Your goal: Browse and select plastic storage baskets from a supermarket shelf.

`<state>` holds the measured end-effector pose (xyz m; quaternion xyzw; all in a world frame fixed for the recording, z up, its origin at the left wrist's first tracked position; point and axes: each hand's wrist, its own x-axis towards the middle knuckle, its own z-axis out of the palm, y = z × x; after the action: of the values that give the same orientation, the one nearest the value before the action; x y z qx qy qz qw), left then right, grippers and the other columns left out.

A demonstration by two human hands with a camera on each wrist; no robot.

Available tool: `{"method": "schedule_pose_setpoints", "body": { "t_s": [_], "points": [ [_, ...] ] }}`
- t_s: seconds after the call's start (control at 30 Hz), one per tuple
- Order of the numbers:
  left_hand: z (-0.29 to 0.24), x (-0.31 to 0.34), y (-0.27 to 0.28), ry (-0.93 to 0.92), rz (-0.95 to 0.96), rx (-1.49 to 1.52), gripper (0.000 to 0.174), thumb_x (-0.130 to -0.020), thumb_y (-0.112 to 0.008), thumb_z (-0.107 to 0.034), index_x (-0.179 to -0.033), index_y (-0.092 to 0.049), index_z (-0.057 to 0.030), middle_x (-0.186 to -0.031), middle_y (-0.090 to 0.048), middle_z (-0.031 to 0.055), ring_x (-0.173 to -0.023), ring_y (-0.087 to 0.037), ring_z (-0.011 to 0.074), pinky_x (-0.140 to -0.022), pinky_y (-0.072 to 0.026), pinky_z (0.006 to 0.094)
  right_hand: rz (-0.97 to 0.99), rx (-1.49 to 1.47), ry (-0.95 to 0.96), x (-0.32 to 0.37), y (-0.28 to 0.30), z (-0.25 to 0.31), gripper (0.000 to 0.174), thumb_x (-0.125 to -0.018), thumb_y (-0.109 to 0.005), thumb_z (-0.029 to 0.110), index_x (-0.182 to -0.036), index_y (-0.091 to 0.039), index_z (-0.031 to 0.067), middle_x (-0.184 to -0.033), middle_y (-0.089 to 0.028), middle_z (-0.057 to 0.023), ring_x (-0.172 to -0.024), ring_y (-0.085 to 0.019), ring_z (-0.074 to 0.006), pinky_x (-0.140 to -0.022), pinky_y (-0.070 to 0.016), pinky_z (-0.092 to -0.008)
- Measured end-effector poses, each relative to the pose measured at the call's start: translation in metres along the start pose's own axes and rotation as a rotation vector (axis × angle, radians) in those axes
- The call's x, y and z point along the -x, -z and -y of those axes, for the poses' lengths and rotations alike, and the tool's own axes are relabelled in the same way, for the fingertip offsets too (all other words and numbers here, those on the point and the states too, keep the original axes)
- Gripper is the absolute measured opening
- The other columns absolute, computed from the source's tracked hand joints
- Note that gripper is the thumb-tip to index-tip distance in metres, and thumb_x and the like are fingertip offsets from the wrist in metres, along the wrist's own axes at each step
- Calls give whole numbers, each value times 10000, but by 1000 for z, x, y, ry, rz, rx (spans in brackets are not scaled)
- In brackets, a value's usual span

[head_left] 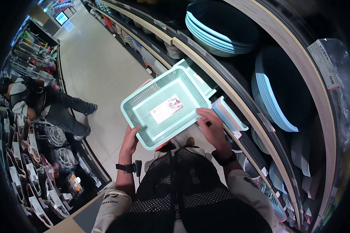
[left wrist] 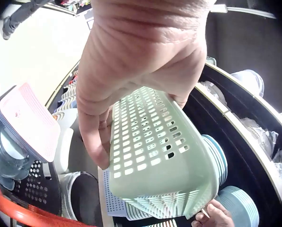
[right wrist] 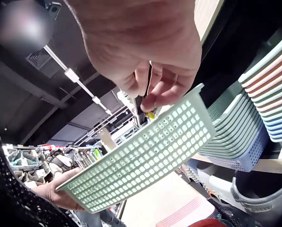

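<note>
A mint green perforated plastic basket [head_left: 140, 97] with a white label [head_left: 166, 110] on its floor is held up before the body. My left hand [head_left: 130, 140] grips its near left corner, thumb over the rim; the left wrist view shows this hand [left wrist: 141, 56] round one end of the basket [left wrist: 155, 175]. At the right rim is my right hand [head_left: 212, 126], fingers bent. In the right wrist view that hand [right wrist: 145, 56] has its fingertips close to the rim of the basket [right wrist: 145, 161]; whether they touch it is unclear.
Stacked baskets [head_left: 227, 112] and nested blue basins [head_left: 274, 103] fill the curved shelves on the right. Another green basket [head_left: 194, 77] lies just beyond the held one. A person [head_left: 54, 101] stands at the left racks, beside the tiled aisle [head_left: 85, 58]. Something red [left wrist: 18, 210] is low down.
</note>
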<state>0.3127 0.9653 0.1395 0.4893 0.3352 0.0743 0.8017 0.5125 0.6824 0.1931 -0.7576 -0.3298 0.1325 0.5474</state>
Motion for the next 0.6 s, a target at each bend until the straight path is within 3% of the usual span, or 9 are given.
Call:
{"method": "schedule_pose_setpoints", "body": {
  "t_s": [0.07,0.17,0.3,0.37,0.53,0.6],
  "points": [
    [5,6,13,-20,-12,-26,626,-962,-578,-222,-1502,-354,3,-1444,-514,154,-1302,-543,273,-1124,-421,434,-245,8,-100,0,6,-11,315,-887,-699,3,-1202,-688,-4,-1241,-676,-147,-980,-685,-201,-847,-539,-307],
    [14,14,29,-23,-17,-14,622,-963,-580,-243,-1493,-373,7,-1425,-534,151,-1285,-557,272,-1094,-450,428,-271,41,-81,-3,7,-32,323,-905,-699,37,-1225,-683,2,-1258,-670,-137,-935,-679,-199,-831,-523,-277],
    [15,23,34,-30,-15,93,583,-971,-563,-216,-1477,-397,22,-1420,-541,151,-1285,-550,260,-1110,-426,414,-217,-38,-111,-6,-5,-39,302,-956,-667,100,-1237,-673,-12,-1189,-695,-115,-877,-662,-165,-808,-513,-268],
    [14,24,40,-39,-8,77,591,-976,-571,-238,-1478,-400,22,-1417,-544,146,-1284,-550,257,-1109,-427,408,-102,-311,-254,-5,-7,-37,306,-1004,-624,158,-1234,-663,-40,-1071,-712,-88,-892,-639,-122,-798,-504,-264],
    [6,29,43,-92,-7,13,604,-999,-572,-279,-1497,-396,13,-1413,-552,132,-1281,-551,244,-1104,-429,400,-119,-238,-277,-5,-7,-42,284,-1024,-602,159,-1175,-663,-74,-945,-699,-63,-867,-619,-90,-774,-496,-245],
    [5,32,45,-164,-50,-3,620,-1005,-561,-386,-1472,-419,-4,-1372,-575,129,-1227,-591,247,-1042,-495,411,-116,-222,-256,-6,-10,-43,271,-1027,-598,155,-1147,-666,-79,-924,-697,-61,-841,-617,-83,-760,-496,-239]
  ]
}}
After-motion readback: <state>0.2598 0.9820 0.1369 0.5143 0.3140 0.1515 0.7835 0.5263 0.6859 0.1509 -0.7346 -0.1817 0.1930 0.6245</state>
